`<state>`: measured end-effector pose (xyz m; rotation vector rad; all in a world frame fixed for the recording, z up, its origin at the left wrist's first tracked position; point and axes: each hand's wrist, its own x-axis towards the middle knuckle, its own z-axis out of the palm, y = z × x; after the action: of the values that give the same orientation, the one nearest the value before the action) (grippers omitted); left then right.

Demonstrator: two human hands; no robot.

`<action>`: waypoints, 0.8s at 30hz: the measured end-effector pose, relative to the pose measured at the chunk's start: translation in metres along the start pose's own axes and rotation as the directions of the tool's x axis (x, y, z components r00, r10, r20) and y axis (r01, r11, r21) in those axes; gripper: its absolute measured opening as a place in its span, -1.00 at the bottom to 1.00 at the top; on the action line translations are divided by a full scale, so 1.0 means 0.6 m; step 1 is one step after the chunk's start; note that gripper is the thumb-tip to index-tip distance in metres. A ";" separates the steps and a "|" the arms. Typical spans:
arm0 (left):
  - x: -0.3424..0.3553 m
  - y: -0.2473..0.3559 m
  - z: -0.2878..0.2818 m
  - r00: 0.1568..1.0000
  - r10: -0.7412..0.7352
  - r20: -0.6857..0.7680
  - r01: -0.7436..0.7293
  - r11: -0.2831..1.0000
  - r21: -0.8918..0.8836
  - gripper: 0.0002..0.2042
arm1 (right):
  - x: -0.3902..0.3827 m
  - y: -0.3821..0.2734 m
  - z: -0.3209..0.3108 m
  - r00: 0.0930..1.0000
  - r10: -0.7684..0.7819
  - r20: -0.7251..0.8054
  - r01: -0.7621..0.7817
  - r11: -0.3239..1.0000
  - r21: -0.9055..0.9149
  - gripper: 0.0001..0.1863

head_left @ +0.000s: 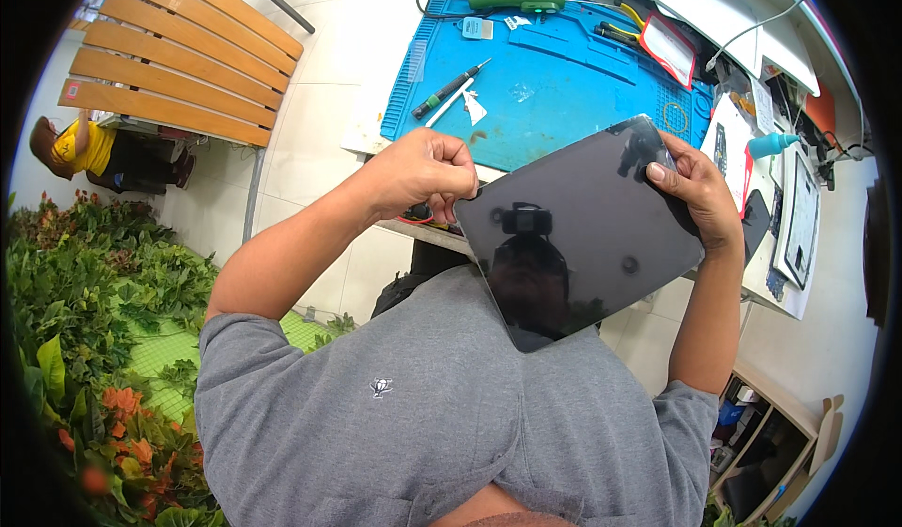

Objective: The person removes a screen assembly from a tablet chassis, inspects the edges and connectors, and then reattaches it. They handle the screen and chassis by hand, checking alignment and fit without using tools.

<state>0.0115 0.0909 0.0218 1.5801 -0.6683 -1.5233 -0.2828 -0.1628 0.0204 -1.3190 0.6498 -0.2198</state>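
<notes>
A white workbench (376, 104) carries a blue mat (564, 85) with a screwdriver (449, 89) lying on it

- We hold a tablet (583, 231) between us and the work mat (554, 81), left hand (423, 175) at its left corner, right hand (695, 193) on its right edge.
- On the mat behind it lies a screwdriver (451, 87).
- A bench (178, 48) stands far left.
- A second tablet (801, 222) lies right of the right hand.
</notes>
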 end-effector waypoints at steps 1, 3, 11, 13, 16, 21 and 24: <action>0.000 0.001 0.001 1.000 0.005 -0.014 -0.005 1.000 0.007 -0.82 | 0.000 0.001 0.000 1.000 -0.004 -0.003 0.004 1.000 0.002 -0.20; 0.000 0.005 -0.002 1.000 -0.023 -0.015 0.023 1.000 0.015 -0.80 | 0.001 0.002 0.001 1.000 -0.011 -0.010 0.012 1.000 0.006 -0.20; -0.003 0.004 -0.007 1.000 0.012 -0.002 -0.012 1.000 0.003 -0.78 | 0.004 0.012 -0.007 1.000 -0.003 -0.012 0.003 1.000 0.026 -0.21; -0.002 -0.001 -0.010 1.000 0.021 0.008 -0.021 1.000 -0.010 -0.78 | 0.006 0.014 -0.007 1.000 0.000 -0.007 0.000 0.999 0.033 -0.21; -0.003 0.002 -0.013 0.999 0.032 0.020 -0.032 0.999 -0.024 -0.78 | 0.007 0.014 -0.006 1.000 -0.001 -0.004 0.001 1.000 0.031 -0.22; 0.000 -0.004 -0.019 0.999 0.021 0.036 -0.020 0.999 -0.039 -0.78 | 0.006 0.019 -0.009 0.999 0.010 -0.032 -0.009 0.999 0.031 -0.23; -0.005 -0.007 -0.016 0.997 0.032 0.070 -0.027 0.997 -0.068 -0.72 | -0.002 0.020 -0.007 0.997 0.023 -0.071 -0.022 1.000 0.006 -0.22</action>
<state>0.0199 0.0972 0.0190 1.4660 -0.6702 -1.5697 -0.2885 -0.1622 0.0088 -1.3024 0.7230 -0.2508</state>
